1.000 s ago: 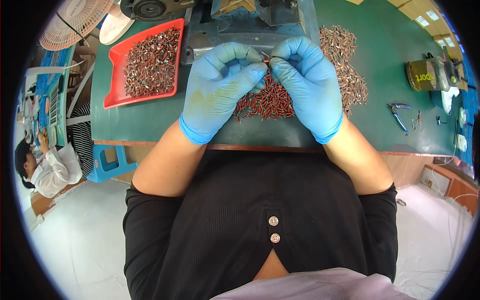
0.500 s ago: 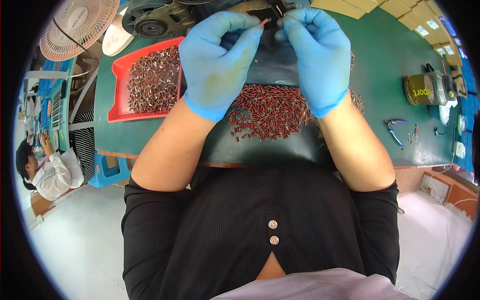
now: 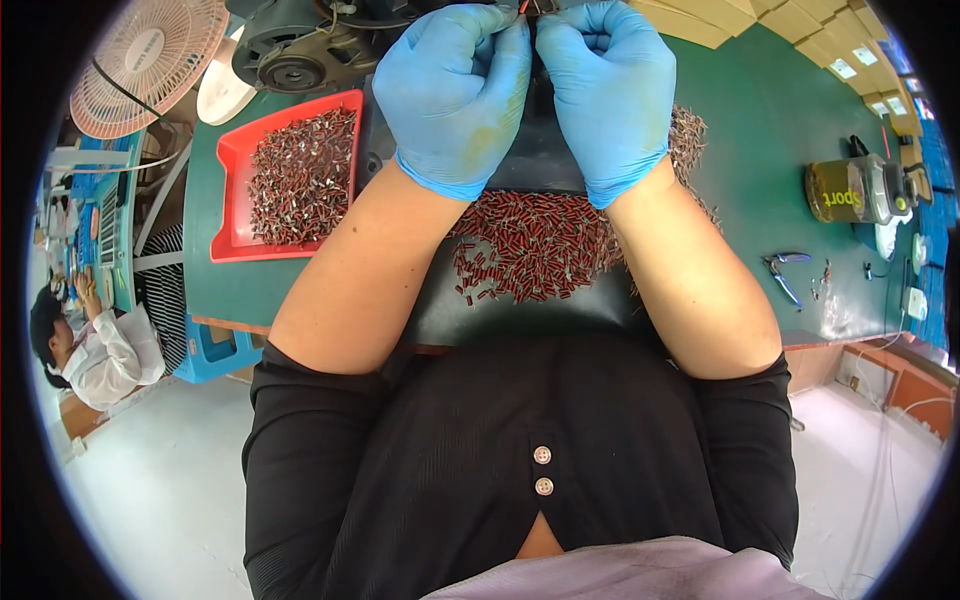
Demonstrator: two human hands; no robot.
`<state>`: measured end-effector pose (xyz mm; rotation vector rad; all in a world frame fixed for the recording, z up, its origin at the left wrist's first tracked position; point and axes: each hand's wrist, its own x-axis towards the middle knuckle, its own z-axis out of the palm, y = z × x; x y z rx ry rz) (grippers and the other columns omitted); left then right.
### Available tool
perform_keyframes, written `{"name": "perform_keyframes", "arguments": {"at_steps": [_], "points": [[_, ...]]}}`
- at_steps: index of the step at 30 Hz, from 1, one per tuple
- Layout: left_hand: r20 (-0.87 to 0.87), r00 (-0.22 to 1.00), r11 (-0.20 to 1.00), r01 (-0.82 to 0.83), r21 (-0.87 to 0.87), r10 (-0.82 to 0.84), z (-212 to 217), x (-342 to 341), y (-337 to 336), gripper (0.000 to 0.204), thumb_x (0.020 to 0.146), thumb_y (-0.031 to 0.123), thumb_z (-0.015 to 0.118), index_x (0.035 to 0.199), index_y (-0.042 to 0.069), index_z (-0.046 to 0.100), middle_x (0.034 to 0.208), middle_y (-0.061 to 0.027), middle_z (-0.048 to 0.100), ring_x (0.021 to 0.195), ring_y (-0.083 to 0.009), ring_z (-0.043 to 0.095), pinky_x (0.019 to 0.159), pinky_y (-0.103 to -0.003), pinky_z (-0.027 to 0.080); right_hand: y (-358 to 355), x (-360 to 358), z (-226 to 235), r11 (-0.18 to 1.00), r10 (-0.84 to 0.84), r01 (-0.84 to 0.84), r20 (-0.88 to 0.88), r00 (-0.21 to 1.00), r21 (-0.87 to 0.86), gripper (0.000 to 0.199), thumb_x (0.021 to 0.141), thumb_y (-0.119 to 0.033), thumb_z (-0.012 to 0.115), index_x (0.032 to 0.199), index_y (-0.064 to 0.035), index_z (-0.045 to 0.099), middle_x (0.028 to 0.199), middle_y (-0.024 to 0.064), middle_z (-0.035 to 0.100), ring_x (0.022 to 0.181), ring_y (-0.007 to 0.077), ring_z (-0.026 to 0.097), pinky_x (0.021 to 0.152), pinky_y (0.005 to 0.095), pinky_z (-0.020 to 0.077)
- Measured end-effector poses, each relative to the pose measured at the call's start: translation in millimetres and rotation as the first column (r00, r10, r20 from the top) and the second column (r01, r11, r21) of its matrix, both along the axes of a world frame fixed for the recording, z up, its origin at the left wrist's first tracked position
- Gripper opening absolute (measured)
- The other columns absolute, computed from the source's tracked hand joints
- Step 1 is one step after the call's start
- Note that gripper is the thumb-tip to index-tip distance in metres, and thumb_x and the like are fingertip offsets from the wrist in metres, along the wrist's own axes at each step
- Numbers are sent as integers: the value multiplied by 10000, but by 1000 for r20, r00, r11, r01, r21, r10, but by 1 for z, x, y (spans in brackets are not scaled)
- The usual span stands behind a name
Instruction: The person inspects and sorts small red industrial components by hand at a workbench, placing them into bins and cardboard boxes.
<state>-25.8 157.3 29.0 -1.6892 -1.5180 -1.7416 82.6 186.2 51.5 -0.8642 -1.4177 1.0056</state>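
Note:
My left hand [image 3: 455, 90] and my right hand [image 3: 610, 90], both in blue gloves, are raised close together at the top of the view, fingertips pinched on a small red piece [image 3: 524, 8] that is mostly hidden by the fingers. Below my wrists a heap of small dark red cylindrical parts [image 3: 530, 245] lies on a black mat [image 3: 520, 315] on the green table [image 3: 760, 150]. A red tray [image 3: 232, 200] full of similar small parts with metal ends sits to the left of my left forearm.
A dark machine [image 3: 300, 50] stands behind the tray, a fan [image 3: 135, 65] at far left. A loose pile of metal-tipped parts [image 3: 688, 135] lies right of my right hand. Pliers [image 3: 783, 275] and a round tin [image 3: 840, 190] lie at the right. Another person [image 3: 85, 345] works at far left.
Both hands have risen from the heap of parts toward the machine at the top of the view, keeping their pinch on the small piece; the heap now lies uncovered below the wrists.

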Motion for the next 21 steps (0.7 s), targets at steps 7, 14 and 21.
{"name": "perform_keyframes", "arguments": {"at_steps": [7, 14, 21], "points": [[-83, 995, 998, -55, 29, 58, -3, 0, 5, 117, 738, -11, 732, 846, 18, 700, 676, -33, 622, 511, -65, 492, 498, -200, 416, -1, 0, 4, 999, -46, 45, 87, 995, 13, 80, 784, -17, 632, 754, 26, 572, 656, 72, 605, 588, 94, 551, 558, 243, 461], [-141, 985, 995, -90, 49, 96, -5, 1, 8, 142, 717, -29, 731, 846, 20, 700, 666, -43, 608, 516, -88, 495, 503, -218, 419, -1, 0, 2, 1000, -25, 24, 43, 999, 9, 75, 793, -17, 627, 764, 28, 574, 661, 62, 606, 595, 88, 548, 566, 240, 462], [-124, 988, 996, -88, 31, 91, -3, 3, 8, 141, 716, -19, 736, 844, 24, 699, 662, -46, 609, 524, -92, 507, 512, -220, 425, 1, 2, -4, 1000, 3, -2, 41, 999, -21, 61, 801, -11, 618, 780, 27, 574, 685, 58, 609, 613, 82, 546, 573, 235, 462]]}}
